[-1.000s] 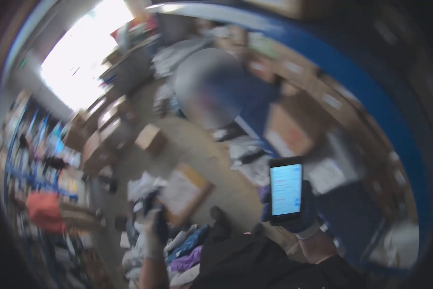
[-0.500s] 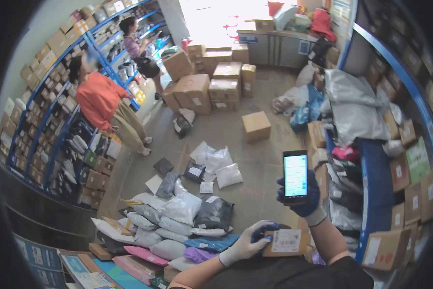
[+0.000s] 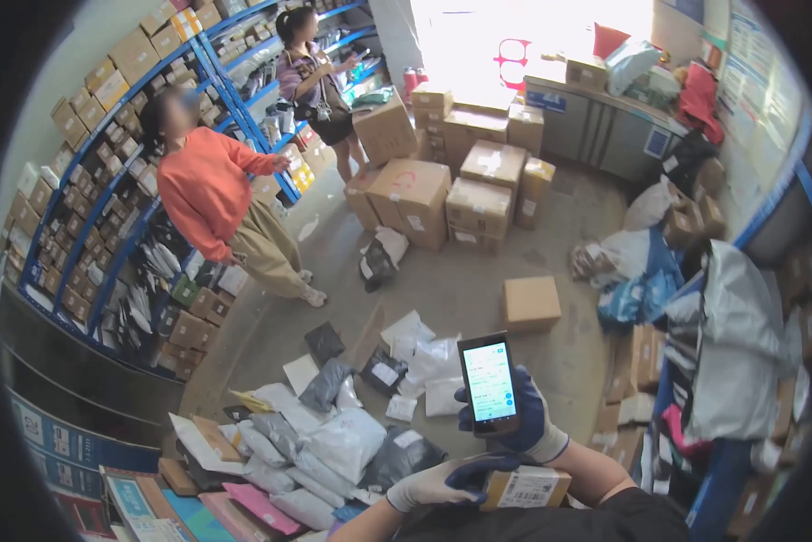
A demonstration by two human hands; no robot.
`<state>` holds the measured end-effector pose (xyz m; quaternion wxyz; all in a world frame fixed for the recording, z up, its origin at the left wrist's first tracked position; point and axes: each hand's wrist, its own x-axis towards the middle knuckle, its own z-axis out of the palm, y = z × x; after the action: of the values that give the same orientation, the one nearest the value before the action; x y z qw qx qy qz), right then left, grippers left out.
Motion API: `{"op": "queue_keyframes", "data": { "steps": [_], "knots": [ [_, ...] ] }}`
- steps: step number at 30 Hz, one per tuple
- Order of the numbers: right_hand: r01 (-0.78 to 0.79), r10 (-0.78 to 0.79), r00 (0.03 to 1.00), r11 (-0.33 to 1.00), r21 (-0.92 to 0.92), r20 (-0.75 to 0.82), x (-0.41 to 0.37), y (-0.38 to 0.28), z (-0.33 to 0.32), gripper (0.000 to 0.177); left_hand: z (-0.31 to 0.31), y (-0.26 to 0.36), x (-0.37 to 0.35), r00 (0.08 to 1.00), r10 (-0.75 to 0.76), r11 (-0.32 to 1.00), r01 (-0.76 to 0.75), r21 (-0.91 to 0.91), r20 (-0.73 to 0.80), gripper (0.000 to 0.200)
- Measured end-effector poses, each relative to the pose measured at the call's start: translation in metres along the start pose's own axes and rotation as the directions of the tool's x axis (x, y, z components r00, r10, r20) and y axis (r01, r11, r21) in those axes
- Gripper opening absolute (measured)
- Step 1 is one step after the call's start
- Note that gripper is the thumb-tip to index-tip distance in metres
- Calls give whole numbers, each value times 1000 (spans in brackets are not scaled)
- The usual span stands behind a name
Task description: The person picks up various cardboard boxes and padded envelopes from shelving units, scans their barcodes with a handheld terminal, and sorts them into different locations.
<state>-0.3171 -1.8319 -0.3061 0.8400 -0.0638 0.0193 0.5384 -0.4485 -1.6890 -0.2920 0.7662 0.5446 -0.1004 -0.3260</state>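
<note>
My right hand (image 3: 534, 425), in a blue and white glove, is wrapped round a dark smartphone (image 3: 490, 382) with its lit screen facing me. Below it, my left hand (image 3: 451, 481), gloved the same way, holds the left end of a small brown box (image 3: 550, 486) with a white printed label on top. The box lies close against my dark clothing. Just beyond my left hand is a heap of grey, white and black mailing bags (image 3: 343, 443) on the floor.
A person in orange (image 3: 205, 185) and another person (image 3: 311, 86) stand by the loaded shelves (image 3: 108, 203). Cartons (image 3: 410, 194) are stacked near the bright window, and a single box (image 3: 531, 303) sits on the floor. Large silver bags (image 3: 736, 348) lie at right.
The view has turned, shifting the room's contents. The phone and my right hand are lower and further left, nearer the small box. The person in orange has raised a forearm.
</note>
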Motion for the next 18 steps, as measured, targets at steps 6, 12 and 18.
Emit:
{"op": "queue_keyframes", "data": {
  "steps": [6,12,18],
  "knots": [
    [-39,36,998,997,69,44,103,-129,22,69,-85,82,91,993,-25,995,14,-96,-115,84],
    [-112,111,993,993,26,39,193,-195,43,66,-143,126,138,940,52,997,-32,64,-337,71],
    [-243,242,970,970,-14,-35,311,-250,42,73,-227,167,168,887,113,991,-67,119,-448,58]
  ]
}}
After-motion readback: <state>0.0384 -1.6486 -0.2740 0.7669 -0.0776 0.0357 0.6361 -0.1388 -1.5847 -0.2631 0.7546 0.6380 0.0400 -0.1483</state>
